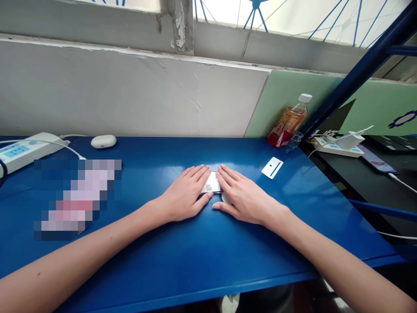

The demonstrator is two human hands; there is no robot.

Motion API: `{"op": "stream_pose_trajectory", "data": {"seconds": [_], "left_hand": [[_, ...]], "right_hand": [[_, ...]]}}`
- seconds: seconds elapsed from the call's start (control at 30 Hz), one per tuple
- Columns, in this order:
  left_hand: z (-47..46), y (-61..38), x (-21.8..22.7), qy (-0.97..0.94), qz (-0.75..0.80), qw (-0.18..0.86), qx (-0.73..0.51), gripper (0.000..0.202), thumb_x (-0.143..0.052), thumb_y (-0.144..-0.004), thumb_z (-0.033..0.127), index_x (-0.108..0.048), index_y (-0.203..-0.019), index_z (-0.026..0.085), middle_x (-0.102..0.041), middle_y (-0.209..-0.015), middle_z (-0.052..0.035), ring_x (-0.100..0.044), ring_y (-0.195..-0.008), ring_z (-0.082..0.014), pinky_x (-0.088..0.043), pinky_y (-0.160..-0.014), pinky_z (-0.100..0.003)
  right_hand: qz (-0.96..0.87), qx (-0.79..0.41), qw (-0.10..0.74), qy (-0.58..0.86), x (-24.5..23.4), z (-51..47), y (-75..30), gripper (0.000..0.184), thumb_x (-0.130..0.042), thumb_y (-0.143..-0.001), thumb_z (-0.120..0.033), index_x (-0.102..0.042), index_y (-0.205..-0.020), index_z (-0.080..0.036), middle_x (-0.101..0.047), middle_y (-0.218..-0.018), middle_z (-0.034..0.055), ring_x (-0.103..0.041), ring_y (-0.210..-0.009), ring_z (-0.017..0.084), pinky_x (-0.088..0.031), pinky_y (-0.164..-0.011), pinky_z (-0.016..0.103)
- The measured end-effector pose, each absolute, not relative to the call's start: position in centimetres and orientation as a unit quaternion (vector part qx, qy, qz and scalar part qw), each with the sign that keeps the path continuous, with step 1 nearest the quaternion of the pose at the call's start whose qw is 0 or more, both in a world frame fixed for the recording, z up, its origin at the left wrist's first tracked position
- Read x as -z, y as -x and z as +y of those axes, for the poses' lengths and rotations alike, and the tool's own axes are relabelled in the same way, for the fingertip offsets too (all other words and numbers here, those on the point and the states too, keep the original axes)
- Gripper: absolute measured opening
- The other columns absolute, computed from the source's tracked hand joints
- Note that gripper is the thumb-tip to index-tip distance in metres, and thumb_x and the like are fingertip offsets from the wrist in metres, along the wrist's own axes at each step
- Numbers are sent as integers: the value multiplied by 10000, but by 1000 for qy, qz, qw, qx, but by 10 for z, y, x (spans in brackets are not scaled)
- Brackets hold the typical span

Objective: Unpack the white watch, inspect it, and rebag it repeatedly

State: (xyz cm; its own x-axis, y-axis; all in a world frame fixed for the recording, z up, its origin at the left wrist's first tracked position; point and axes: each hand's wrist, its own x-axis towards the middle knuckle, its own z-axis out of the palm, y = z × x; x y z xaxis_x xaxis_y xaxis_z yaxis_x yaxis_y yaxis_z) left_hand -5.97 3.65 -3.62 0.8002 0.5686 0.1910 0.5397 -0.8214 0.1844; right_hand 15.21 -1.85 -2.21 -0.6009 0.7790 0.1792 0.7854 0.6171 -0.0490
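Observation:
A small white packet [213,182] with a printed square code lies on the blue desk between my hands, partly covered by them. My left hand [187,193] is closed over its left end, with the fingers across the top and the thumb at the near edge. My right hand [243,195] rests on its right end, fingers stretched out flat and the thumb apart on the desk. Under the right palm, a pale rounded edge [226,198] peeks out; what it belongs to is hidden.
A white card [272,168] lies right of my hands, with a drink bottle [289,121] behind it. At the left are a white earbud case [103,141], a power strip [31,150] and a blurred-out phone-shaped object [78,195]. A blue metal bar [355,76] slants along the right side.

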Motion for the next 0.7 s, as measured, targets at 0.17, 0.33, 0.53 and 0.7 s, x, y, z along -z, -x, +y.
{"op": "stream_pose_trajectory", "data": {"seconds": [0.17,0.33,0.53,0.7], "left_hand": [[37,61,37,-949,285,51,-125,574,-393,-990,417,-426,-1440,63,-466,-1492,-217,-406,-1408,-351,-316,-1159,-523],[37,62,37,-951,278,49,-126,580,-351,-1022,437,-400,-1456,56,-450,-1504,-217,-390,-1420,-342,-311,-1165,-504],[38,63,35,-956,257,81,-119,565,-323,-1049,445,-355,-1496,102,-440,-1522,-179,-380,-1428,-313,-323,-1163,-481],[39,66,34,-957,235,111,-131,536,-325,-1059,421,-311,-1524,155,-411,-1550,-142,-370,-1437,-287,-319,-1172,-472]], "right_hand": [[-892,-31,112,437,19,-15,-159,731,-432,-969,-583,-468,-1430,-17,-478,-1481,268,-351,-1449,379,-382,-1150,551],[-886,-68,136,437,15,-4,-172,561,-362,-1026,-466,-533,-1398,-82,-496,-1488,214,-355,-1456,344,-363,-1164,553],[-867,-35,212,451,21,8,-188,390,-390,-1020,-283,-624,-1303,-153,-650,-1326,158,-539,-1311,311,-457,-1090,539],[-874,-41,236,424,24,11,-195,353,-470,-983,-217,-639,-1294,-215,-698,-1235,108,-636,-1145,267,-537,-979,467]]}}
